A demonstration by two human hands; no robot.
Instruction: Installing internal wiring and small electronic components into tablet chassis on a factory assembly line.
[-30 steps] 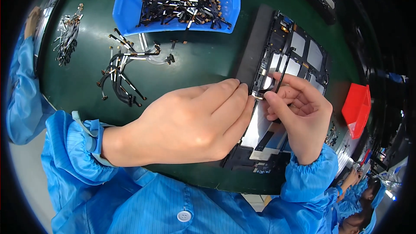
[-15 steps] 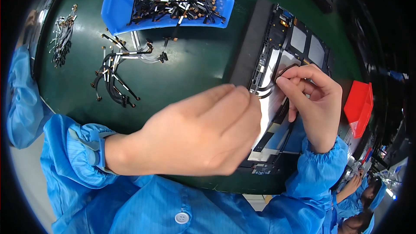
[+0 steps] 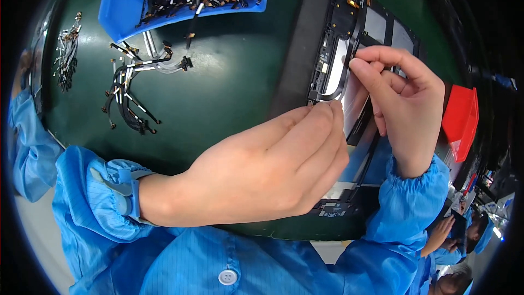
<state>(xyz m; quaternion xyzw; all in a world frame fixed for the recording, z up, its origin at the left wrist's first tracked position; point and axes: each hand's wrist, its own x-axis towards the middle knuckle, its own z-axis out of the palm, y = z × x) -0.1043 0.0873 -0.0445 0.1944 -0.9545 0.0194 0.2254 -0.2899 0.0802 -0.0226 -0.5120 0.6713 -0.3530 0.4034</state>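
Observation:
An opened flat electronic device [image 3: 377, 23] with a circuit board and silvery panels lies to the right of centre, its left side against a long black block [image 3: 300, 33]. A thin black cable [image 3: 345, 81] runs along the inside of the device and bends near its left edge. At that bend my left hand [image 3: 262, 169] is closed, fingertips bunched on the cable; the hand hides the device's lower left part. Farther up the cable, my right hand [image 3: 406, 95] pinches it between thumb and forefinger, the other fingers curled.
A blue bin [image 3: 183, 13] full of short cables stands at the far left. Nearer lies a loose group of black-and-white cables [image 3: 131, 87], with a smaller bundle [image 3: 67, 52] left of it. A red bin [image 3: 461, 120] is at right. Other people's hands [image 3: 439, 235] show at lower right.
My right hand has moved up along the device, drawing the cable from a loose curve into a straighter line. My left hand stays near the cable's bend. The whole view has shifted somewhat.

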